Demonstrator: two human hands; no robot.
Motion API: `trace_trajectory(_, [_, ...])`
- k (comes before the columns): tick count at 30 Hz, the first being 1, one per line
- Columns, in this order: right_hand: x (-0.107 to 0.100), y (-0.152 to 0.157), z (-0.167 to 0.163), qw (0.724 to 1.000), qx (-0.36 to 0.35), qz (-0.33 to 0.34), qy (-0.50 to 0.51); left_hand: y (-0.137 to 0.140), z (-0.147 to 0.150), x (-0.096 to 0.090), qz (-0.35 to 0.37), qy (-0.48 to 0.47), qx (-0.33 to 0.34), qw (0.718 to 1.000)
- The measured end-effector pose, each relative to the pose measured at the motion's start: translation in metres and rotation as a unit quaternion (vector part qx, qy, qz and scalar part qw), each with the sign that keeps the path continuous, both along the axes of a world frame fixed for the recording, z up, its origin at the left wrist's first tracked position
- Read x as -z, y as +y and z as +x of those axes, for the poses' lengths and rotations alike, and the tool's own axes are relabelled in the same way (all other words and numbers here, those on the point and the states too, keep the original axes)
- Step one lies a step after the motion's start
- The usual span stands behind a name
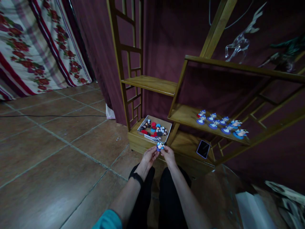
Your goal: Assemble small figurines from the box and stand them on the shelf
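Observation:
Between my two hands is a small toy figurine (160,145) in white and blue on a purple base. My left hand (149,157), with a black band on its wrist, is closed on the figurine's left side. Fingers of my right hand (168,155) pinch it from the right. Just beyond my hands an open cardboard box (165,123) holds several more figurines and round bases in red, blue and black. On the middle shelf (182,114) to the right stand several similar figurines (214,123) in two rows, most on purple bases.
A tablet or phone (203,149) with a dark screen lies on the lower shelf. A clear deer ornament (240,41) and a dark green ornament (286,52) stand on the upper shelf. Wooden uprights (116,60) frame the unit. A black cable (52,115) crosses the tiled floor.

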State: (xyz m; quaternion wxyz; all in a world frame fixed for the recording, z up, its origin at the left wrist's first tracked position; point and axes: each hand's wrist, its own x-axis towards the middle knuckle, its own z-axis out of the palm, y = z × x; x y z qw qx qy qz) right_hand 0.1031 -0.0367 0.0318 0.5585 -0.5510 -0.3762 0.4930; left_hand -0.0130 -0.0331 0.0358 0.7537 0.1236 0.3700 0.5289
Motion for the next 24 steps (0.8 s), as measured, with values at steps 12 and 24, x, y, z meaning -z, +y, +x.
trace_trajectory(12, [-0.001,0.000,-0.002,1.000,0.016,0.008,0.020,-0.001,0.000,0.001,0.002,-0.019,0.004,1.000])
trace_trajectory(24, [-0.017,-0.012,0.001,0.987,-0.039,-0.002,0.159,-0.005,-0.003,-0.005,0.011,-0.005,0.019,1.000])
